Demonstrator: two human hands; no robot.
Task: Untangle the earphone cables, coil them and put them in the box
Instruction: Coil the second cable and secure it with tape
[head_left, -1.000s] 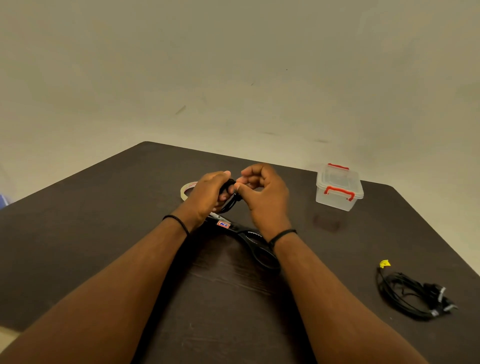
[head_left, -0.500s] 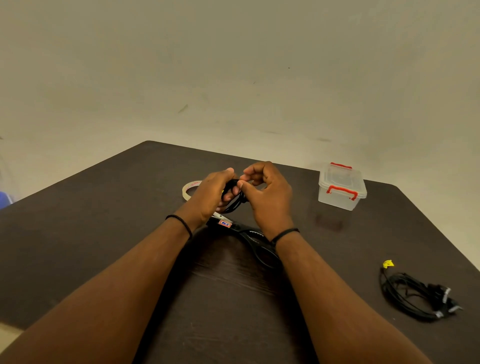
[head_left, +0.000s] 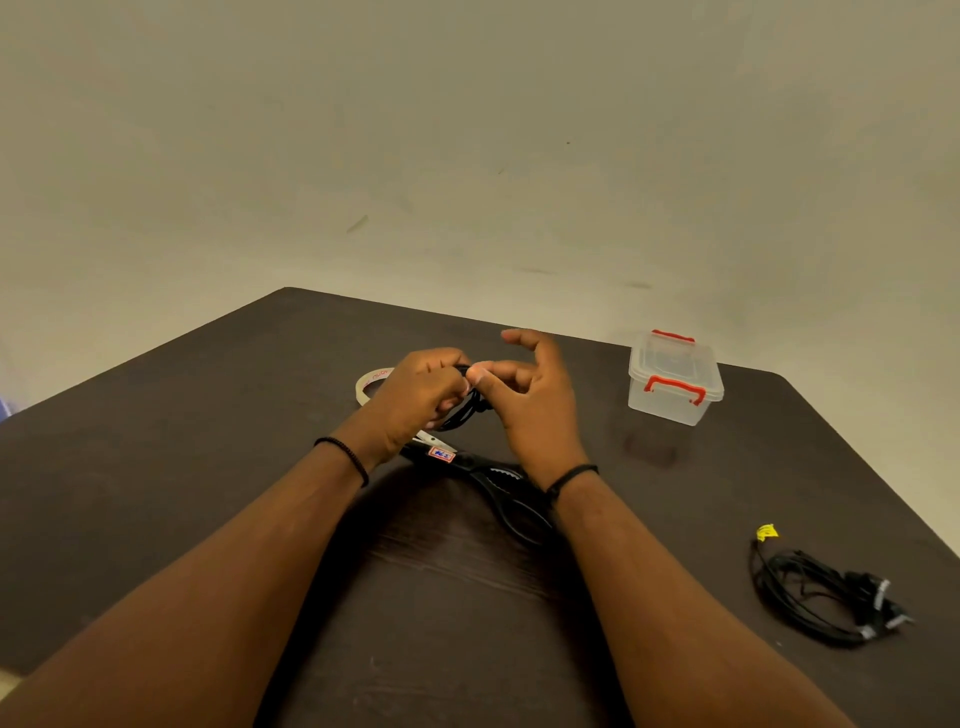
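Two bare forearms are reaching forward over a dark wooden table (head_left: 208, 441), the hands meeting above its middle. The left hand (head_left: 415, 395) is curling its fingers around a small black earphone cable coil (head_left: 462, 410), which is hanging between the two hands, just above the table. The right hand (head_left: 535, 400) is pinching the top of the same coil with thumb and a fingertip, while its index finger is lifting free and its other fingers are loosely bent. Black scissors (head_left: 498, 488) are lying on the table just beneath the wrists. A roll of tape (head_left: 371, 382) is sitting behind the left hand. A closed clear box (head_left: 675, 384) with red latches is standing well to the right. A second tangled earphone bundle (head_left: 826, 592) is lying near the table's right edge.
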